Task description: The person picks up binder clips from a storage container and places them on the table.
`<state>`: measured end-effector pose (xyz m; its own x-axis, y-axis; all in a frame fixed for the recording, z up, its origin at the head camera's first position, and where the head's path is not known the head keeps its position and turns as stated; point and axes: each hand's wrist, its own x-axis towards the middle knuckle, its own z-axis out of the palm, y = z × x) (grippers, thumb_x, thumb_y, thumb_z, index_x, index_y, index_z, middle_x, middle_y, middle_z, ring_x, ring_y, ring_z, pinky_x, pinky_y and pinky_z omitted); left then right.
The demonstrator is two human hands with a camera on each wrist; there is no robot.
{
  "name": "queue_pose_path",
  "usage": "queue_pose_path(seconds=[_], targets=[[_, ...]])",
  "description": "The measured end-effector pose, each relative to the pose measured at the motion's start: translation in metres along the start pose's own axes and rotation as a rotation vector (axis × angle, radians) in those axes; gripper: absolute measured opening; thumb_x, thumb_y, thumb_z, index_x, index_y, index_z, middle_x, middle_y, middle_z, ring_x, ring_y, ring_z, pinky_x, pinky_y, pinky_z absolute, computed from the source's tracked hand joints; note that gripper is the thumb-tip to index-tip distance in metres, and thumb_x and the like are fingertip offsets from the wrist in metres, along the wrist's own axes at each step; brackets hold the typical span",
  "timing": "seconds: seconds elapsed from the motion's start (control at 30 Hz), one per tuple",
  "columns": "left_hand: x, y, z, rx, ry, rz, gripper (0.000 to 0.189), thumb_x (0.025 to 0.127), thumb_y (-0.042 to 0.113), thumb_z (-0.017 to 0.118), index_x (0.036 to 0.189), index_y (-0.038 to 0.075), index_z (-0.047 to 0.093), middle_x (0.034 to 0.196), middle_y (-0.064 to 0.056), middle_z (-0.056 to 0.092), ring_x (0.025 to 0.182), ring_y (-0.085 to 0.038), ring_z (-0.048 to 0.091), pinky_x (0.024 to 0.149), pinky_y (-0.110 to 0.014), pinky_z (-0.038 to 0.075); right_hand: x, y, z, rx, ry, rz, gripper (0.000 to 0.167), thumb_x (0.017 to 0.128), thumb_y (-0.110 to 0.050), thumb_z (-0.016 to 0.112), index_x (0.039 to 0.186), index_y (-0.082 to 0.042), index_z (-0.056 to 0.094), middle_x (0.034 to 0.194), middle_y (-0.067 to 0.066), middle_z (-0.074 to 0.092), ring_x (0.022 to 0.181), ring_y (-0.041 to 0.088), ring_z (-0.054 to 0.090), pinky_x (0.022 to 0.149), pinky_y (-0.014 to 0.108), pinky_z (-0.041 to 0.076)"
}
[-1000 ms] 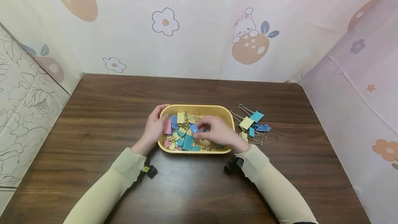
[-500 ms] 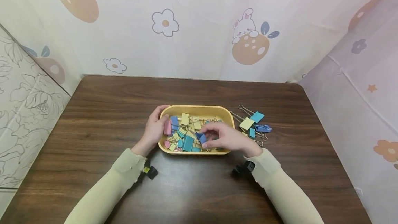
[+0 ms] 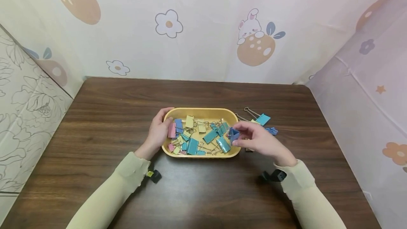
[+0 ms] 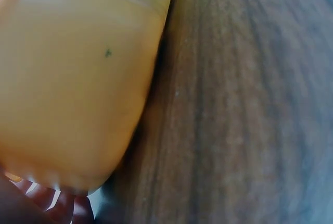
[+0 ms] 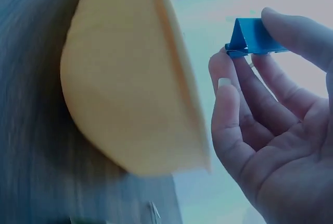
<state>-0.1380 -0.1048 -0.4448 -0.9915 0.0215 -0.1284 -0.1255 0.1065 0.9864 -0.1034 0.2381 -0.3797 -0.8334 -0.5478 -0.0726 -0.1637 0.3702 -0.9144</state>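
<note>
1. Left hand (image 3: 159, 126) grips the left end of the tray (image 3: 203, 111); thumb over the rim, fingers outside.
2. Right hand (image 3: 259, 140) pinches a blue clip (image 3: 234, 134) between thumb and fingertips; grip narrowed to the clip's width.
3. Blue clip is up at the tray's right end; hard to tell from these angles if it's over the rim or just past it.
4. Tray sits on the worktop (image 3: 203, 193), clips inside: pink clip (image 3: 171, 130) beside the left thumb, yellow clip (image 3: 189, 121) near the back, teal clips (image 3: 192, 146) in the middle and right.
5. Right of tray, on worktop: clip pile, partly behind right hand; turquoise clip (image 3: 263, 119) and dark-blue clip (image 3: 272, 130) show.
6. Printed cloth (image 3: 203, 56) behind worktop.
</note>
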Motion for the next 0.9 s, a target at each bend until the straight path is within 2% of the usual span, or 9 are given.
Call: queue_pose_path(seconds=[0.13, 0.43, 0.67, 0.77, 0.9], targets=[[0.000, 0.000, 0.000, 0.005, 0.005, 0.008, 0.035, 0.103, 0.006, 0.046, 0.136, 0.013, 0.054, 0.132, -0.008, 0.057, 0.121, -0.025, 0.051, 0.107, -0.044, 0.036, -0.015, 0.003, -0.015, -0.031, 0.095, -0.016, 0.035, 0.086, -0.002, 0.076, 0.117, 0.001, 0.062, 0.106, 0.013, 0.067, 0.086, 0.025, 0.067, 0.073, 0.031, 0.057], [-0.001, 0.000, 0.000, 0.020, 0.000, 0.002, 0.034, 0.103, 0.008, 0.046, 0.136, 0.013, 0.053, 0.132, -0.006, 0.056, 0.122, -0.023, 0.051, 0.108, -0.044, 0.036, -0.043, 0.016, -0.038, -0.185, 0.269, 0.048, 0.034, 0.086, -0.004, 0.077, 0.116, 0.001, 0.064, 0.101, 0.012, 0.064, 0.082, 0.018, 0.064, 0.066, 0.026, 0.054], [-0.001, 0.000, 0.001, 0.021, 0.006, 0.007, 0.034, 0.103, 0.008, 0.047, 0.135, 0.014, 0.054, 0.132, -0.006, 0.056, 0.121, -0.023, 0.051, 0.108, -0.043, 0.036, -0.060, 0.038, -0.066, -0.417, 0.431, 0.087, 0.032, 0.088, -0.013, 0.077, 0.116, -0.004, 0.065, 0.101, 0.011, 0.068, 0.084, 0.011, 0.064, 0.071, 0.015, 0.049], [-0.001, 0.000, 0.000, 0.018, 0.004, 0.011, 0.034, 0.103, 0.008, 0.046, 0.136, 0.013, 0.054, 0.132, -0.006, 0.056, 0.122, -0.023, 0.051, 0.108, -0.043, 0.036, -0.065, 0.049, -0.079, -0.523, 0.465, 0.138, 0.032, 0.089, -0.018, 0.077, 0.116, -0.005, 0.066, 0.101, 0.011, 0.069, 0.085, 0.018, 0.064, 0.069, 0.015, 0.048], [-0.001, 0.000, 0.000, 0.010, 0.004, 0.016, 0.034, 0.103, 0.007, 0.047, 0.136, 0.012, 0.054, 0.132, -0.008, 0.057, 0.122, -0.024, 0.051, 0.108, -0.043, 0.036, -0.070, 0.061, -0.091, -0.635, 0.470, 0.188, 0.034, 0.089, -0.019, 0.076, 0.116, -0.001, 0.065, 0.102, 0.017, 0.067, 0.085, 0.030, 0.065, 0.069, 0.029, 0.051]])
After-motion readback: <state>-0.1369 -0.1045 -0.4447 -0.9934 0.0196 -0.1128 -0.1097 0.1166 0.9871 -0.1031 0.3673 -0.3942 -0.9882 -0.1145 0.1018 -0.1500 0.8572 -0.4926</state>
